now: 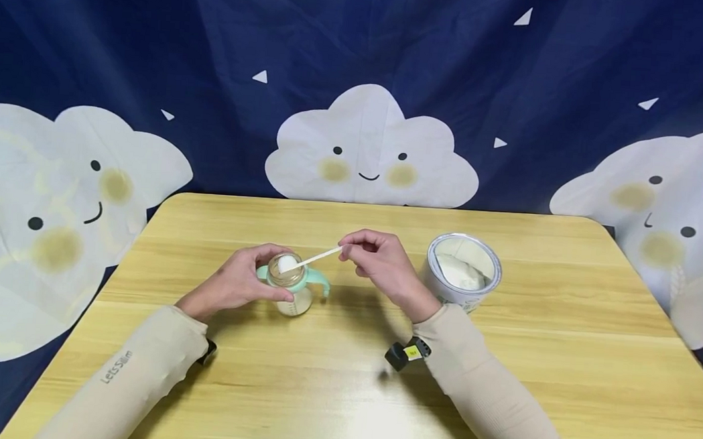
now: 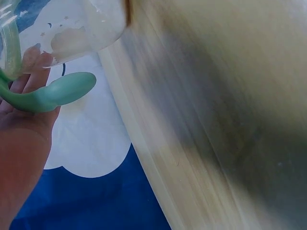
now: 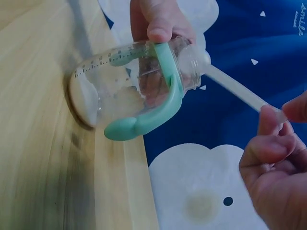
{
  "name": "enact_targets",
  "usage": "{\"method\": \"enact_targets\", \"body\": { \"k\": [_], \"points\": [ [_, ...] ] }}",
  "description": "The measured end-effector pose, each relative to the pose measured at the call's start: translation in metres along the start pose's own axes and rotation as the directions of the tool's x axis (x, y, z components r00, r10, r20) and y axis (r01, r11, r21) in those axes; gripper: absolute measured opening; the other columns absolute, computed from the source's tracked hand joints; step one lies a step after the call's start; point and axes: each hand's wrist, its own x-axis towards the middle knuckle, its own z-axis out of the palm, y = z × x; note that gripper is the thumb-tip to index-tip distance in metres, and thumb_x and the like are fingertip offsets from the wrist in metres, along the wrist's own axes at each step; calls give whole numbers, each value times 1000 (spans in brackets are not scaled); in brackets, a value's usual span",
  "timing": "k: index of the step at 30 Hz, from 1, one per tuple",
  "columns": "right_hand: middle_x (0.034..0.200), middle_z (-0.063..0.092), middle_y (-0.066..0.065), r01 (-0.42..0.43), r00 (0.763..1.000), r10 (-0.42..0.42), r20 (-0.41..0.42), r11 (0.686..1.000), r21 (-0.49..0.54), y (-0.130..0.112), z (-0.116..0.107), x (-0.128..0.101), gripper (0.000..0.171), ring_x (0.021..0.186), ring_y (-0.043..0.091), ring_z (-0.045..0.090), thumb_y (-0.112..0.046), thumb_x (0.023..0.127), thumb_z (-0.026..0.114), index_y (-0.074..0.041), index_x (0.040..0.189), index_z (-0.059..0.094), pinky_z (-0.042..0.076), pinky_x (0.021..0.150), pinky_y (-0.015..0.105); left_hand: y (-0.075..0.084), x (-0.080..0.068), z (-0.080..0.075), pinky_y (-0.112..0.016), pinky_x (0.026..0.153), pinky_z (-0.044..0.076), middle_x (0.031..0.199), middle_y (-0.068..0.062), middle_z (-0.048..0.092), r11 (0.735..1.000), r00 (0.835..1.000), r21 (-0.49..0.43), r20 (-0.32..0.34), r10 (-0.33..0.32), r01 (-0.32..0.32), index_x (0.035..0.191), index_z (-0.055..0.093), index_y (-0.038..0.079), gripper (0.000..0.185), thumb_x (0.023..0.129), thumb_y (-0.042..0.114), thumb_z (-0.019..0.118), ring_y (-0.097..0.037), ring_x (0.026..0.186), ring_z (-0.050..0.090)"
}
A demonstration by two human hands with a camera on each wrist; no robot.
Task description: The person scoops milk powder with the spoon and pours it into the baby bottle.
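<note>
A clear baby bottle point(image 3: 112, 91) with mint-green handles point(image 3: 165, 112) stands uncapped on the table, white powder point(image 3: 86, 100) lying at its bottom. My left hand point(image 1: 245, 279) grips the bottle around its neck, thumb in front; in the left wrist view, fingers point(image 2: 36, 67) show behind the clear wall. Between thumb and fingers, my right hand point(image 1: 381, 265) pinches the handle end of a white scoop point(image 1: 319, 256). The scoop's bowl is at the bottle's mouth; how far it reaches inside is hard to tell. Right of that hand stands an open can of milk powder point(image 1: 463, 277).
The wooden table point(image 1: 330, 372) ends at a back edge against a dark blue curtain point(image 1: 236, 31) printed with smiling clouds. The can stands close to my right forearm. A black strap with a camera point(image 1: 404, 353) sits on the right wrist.
</note>
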Motion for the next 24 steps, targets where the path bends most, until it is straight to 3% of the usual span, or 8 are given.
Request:
{"method": "enact_targets", "body": {
  "k": [6,14,24],
  "points": [
    [78,69,1,5,1000,-6,-16,1000,-30,-5,0,-1,15,63,10,51,-3,93,60,5,100,70,44,57,18,2,1,0,-34,92,50,111,-5,69,999,1000,43,3,-7,7,129,62,4,70,69,19,94,-21,103,62],
    [76,68,1,8,999,-7,-54,1000,16,-13,-1,-2,15,65,11,55,-2,93,60,6,100,70,43,55,17,6,0,0,-44,96,48,112,-5,69,997,1000,77,10,-5,4,130,60,3,71,70,21,93,-23,105,62],
    [74,67,1,24,995,-23,-95,1000,15,-22,-5,-6,15,64,10,53,-5,93,61,5,98,70,44,57,18,17,2,-6,-51,105,43,122,-8,68,997,999,61,7,43,-44,131,59,5,72,70,22,94,-30,125,57]
  ]
}}
